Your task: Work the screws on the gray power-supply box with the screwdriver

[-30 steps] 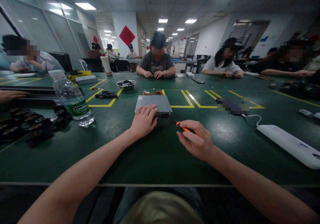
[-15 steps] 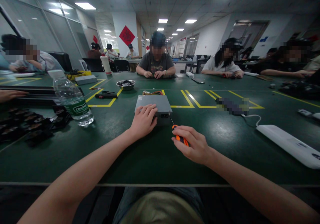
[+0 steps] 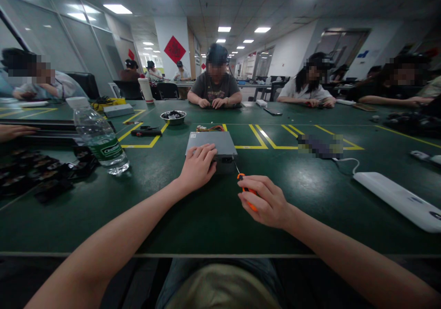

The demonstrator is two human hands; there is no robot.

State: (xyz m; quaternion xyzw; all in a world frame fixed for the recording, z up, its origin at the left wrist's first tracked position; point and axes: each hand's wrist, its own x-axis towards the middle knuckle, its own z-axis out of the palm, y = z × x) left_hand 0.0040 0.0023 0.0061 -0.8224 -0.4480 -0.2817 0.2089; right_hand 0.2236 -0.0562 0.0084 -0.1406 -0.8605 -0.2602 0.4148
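A grey metal box (image 3: 222, 143) with a socket in its near side and coloured wires (image 3: 211, 128) behind it lies on the green table. My left hand (image 3: 200, 164) rests on the box's front left part, its fingers over the top and near edge. In my right hand (image 3: 265, 199) is an orange and black screwdriver (image 3: 251, 201), held between thumb and fingers. Its thin shaft points up and left to the near right corner of the box; whether the tip sits in a screw is too small to tell.
A water bottle (image 3: 103, 139) and black parts (image 3: 44, 171) stand to the left. Behind are a metal bowl (image 3: 173, 117) and a black tool (image 3: 146, 132). A white device (image 3: 396, 199) with a cable lies right. Several people sit around the table.
My right hand's fingers have shifted and curled further around the screwdriver handle, which has turned slightly. My left hand and the box have stayed in place.
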